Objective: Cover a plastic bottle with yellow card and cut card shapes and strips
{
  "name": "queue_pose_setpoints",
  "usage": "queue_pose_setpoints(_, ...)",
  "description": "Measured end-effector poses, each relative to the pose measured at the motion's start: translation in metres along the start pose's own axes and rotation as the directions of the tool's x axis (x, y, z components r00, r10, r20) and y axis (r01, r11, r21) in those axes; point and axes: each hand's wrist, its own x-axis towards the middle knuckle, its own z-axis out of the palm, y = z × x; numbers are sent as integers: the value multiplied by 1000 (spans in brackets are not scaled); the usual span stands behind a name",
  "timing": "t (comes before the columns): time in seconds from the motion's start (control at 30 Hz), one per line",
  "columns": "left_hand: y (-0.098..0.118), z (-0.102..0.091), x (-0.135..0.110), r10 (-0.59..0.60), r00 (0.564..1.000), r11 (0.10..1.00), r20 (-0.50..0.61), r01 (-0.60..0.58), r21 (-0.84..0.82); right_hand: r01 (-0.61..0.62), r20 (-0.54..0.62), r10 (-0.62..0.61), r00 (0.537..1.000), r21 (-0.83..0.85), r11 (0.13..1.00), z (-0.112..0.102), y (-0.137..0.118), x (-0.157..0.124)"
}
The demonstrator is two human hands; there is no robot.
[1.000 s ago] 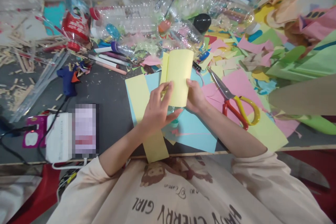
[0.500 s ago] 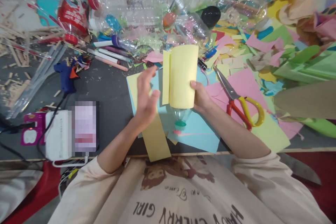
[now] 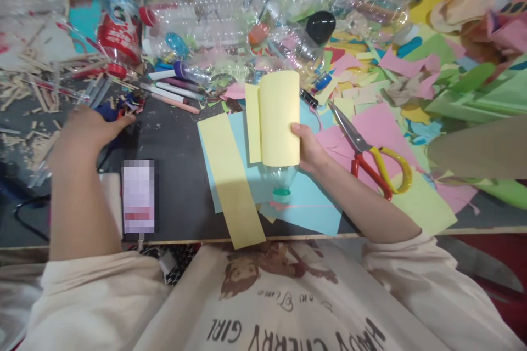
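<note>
My right hand [image 3: 309, 147] is closed on the right side of a clear plastic bottle [image 3: 284, 175] with pale yellow paper [image 3: 280, 118] wrapped around it. Its green cap [image 3: 281, 192] points towards me, and a flap of the paper stands free on the left. At the left, my left hand [image 3: 96, 123] is over a dark blue glue gun [image 3: 110, 111], thumb spread away from the fingers. The hand hides much of the gun, and its fingertips are hard to make out.
Scissors [image 3: 364, 148] with red and yellow handles lie on pink paper at the right. A yellow strip [image 3: 233, 181] lies on blue paper [image 3: 307, 216]. A phone [image 3: 139, 197] is near the front edge. Plastic bottles [image 3: 197, 27], pens [image 3: 173, 98], sticks and paper scraps crowd the back.
My left hand has moved from beside the wrapped bottle far left to the glue gun. My right hand keeps hold of the bottle. The view has shifted slightly.
</note>
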Motion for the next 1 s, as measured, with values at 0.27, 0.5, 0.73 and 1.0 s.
queue_pose_setpoints(0.27,33,-10,-3,-487,874,861,3,479,169,32,-25,-33,999,-38,999,-2,1,0)
queue_pose_setpoints(0.5,102,-2,-63,-52,960,998,-276,42,-43,53,-108,-60,992,-73,996,-7,-15,-14)
queue_pose_setpoints(0.73,125,71,-106,280,925,946,-259,-311,-89,134,-171,-143,975,-61,989,-11,-24,-15)
queue_pose_setpoints(1.0,108,88,-110,421,875,890,-239,-450,-79,90,-143,-108,984,-129,988,-12,-21,-14)
